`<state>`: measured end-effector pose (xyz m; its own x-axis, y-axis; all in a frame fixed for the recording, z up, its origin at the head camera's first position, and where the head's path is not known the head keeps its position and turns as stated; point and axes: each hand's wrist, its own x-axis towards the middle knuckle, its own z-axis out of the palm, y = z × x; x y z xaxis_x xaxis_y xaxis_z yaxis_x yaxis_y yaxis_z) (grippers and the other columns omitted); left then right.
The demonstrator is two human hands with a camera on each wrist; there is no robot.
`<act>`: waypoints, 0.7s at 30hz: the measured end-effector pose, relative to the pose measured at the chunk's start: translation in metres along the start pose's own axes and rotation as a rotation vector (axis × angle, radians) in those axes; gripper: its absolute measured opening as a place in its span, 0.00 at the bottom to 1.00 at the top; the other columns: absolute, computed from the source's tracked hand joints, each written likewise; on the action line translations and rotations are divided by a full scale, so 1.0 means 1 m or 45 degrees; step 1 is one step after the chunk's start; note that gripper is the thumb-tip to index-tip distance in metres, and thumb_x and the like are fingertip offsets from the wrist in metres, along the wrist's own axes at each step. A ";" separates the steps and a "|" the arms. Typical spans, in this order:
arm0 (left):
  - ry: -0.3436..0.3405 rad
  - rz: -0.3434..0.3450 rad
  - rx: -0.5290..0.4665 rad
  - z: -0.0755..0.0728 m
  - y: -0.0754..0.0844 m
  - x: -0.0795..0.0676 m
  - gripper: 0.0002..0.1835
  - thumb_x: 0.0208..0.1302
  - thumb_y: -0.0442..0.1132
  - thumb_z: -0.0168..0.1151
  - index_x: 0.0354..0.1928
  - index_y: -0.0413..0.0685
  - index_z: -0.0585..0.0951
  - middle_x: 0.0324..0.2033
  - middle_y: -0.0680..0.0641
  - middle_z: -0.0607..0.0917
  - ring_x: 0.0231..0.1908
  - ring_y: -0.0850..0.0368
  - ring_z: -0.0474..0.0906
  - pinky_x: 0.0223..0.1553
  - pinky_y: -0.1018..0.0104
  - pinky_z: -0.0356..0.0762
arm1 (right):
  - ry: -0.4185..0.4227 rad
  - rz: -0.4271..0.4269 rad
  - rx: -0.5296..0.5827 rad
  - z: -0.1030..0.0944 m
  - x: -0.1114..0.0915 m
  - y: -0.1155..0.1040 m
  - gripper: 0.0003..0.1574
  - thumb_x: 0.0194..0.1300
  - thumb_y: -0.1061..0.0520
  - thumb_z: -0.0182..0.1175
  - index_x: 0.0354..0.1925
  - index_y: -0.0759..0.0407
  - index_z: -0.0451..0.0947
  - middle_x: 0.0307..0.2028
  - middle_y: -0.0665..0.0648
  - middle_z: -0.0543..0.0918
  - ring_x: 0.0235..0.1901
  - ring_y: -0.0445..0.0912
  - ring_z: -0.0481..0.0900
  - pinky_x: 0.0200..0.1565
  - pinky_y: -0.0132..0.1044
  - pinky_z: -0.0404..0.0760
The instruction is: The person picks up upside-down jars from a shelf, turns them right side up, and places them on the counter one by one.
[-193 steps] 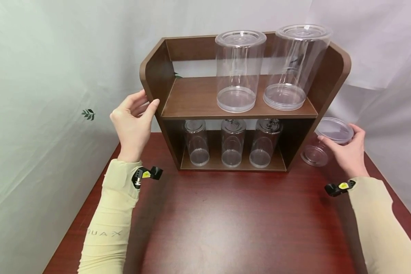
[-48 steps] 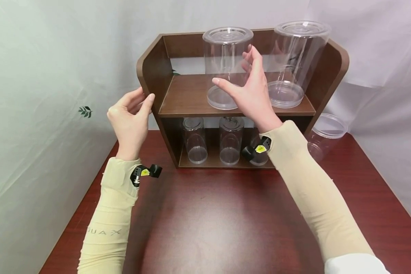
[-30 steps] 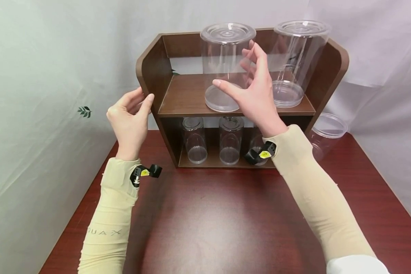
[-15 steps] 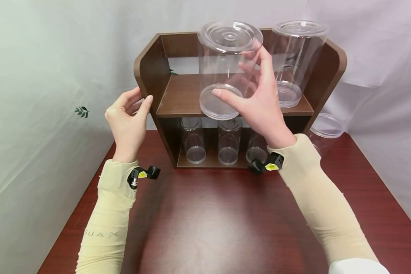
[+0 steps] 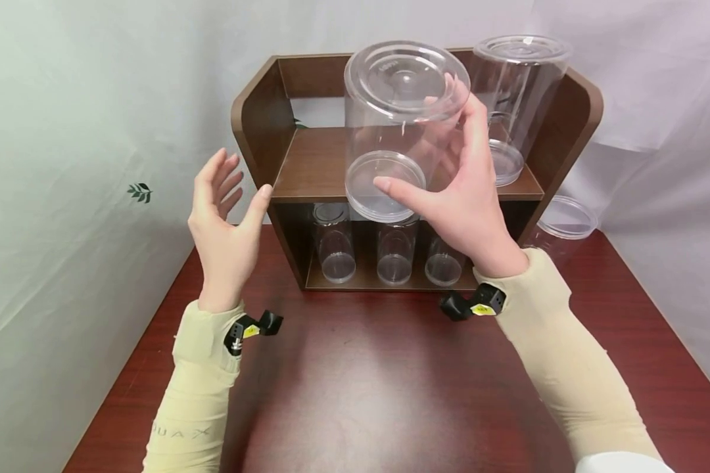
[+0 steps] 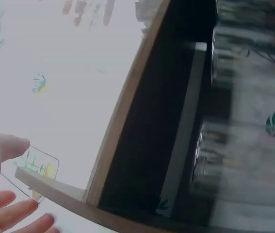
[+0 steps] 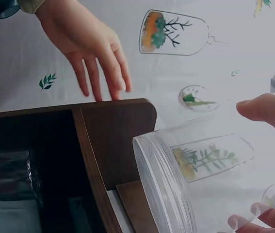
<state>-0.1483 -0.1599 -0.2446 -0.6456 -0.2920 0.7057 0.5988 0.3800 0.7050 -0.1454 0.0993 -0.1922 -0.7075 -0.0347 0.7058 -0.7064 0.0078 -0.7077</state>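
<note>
My right hand (image 5: 470, 197) grips a large clear plastic jar (image 5: 384, 131), thumb on the near side and fingers round the far right side. The jar is in front of the upper board of the brown wooden shelf (image 5: 316, 164), its flat round end tilted toward me. In the right wrist view the jar's ridged end (image 7: 169, 189) faces the shelf. My left hand (image 5: 221, 236) is just off the shelf's left side panel, fingers spread and holding nothing. In the left wrist view its fingers (image 6: 18, 213) show near the panel edge.
Another large clear jar (image 5: 517, 98) stands on the upper board at right, partly behind my right hand. Three smaller clear jars (image 5: 338, 253) stand on the lower board. A further clear jar (image 5: 568, 220) is right of the shelf on the red-brown table (image 5: 355, 394).
My right hand, earlier at the jar right of the shelf, has taken the left large jar off the upper board and drawn it toward me. My left hand has let go of the side panel.
</note>
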 end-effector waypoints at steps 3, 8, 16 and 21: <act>0.086 0.070 -0.057 0.001 0.004 -0.009 0.30 0.63 0.29 0.69 0.66 0.37 0.73 0.60 0.45 0.80 0.60 0.53 0.77 0.66 0.58 0.70 | 0.004 -0.027 -0.008 -0.002 -0.005 -0.002 0.56 0.45 0.73 0.76 0.68 0.65 0.58 0.61 0.58 0.70 0.62 0.49 0.72 0.68 0.44 0.67; 0.105 0.197 -0.161 0.005 0.004 -0.025 0.28 0.60 0.25 0.68 0.62 0.28 0.74 0.58 0.36 0.80 0.59 0.45 0.77 0.67 0.52 0.68 | 0.002 -0.121 -0.027 -0.008 -0.014 -0.002 0.57 0.46 0.73 0.76 0.69 0.65 0.58 0.62 0.57 0.71 0.58 0.52 0.77 0.67 0.47 0.69; -0.113 0.234 -0.203 0.016 0.001 -0.054 0.32 0.55 0.24 0.71 0.61 0.22 0.72 0.57 0.29 0.79 0.58 0.37 0.76 0.66 0.48 0.68 | -0.028 -0.152 -0.028 -0.021 -0.029 0.008 0.61 0.44 0.73 0.79 0.72 0.57 0.59 0.63 0.59 0.72 0.46 0.58 0.79 0.56 0.43 0.77; -0.290 0.235 -0.223 0.024 -0.006 -0.073 0.39 0.46 0.26 0.77 0.63 0.23 0.71 0.58 0.33 0.80 0.60 0.37 0.75 0.66 0.49 0.67 | -0.027 -0.102 0.012 -0.025 -0.043 0.003 0.61 0.40 0.78 0.77 0.69 0.58 0.61 0.62 0.62 0.72 0.40 0.56 0.77 0.47 0.37 0.78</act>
<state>-0.1162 -0.1200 -0.3016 -0.5959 -0.0214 0.8028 0.7751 0.2462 0.5819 -0.1173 0.1257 -0.2237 -0.6479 -0.0557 0.7597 -0.7606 -0.0054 -0.6491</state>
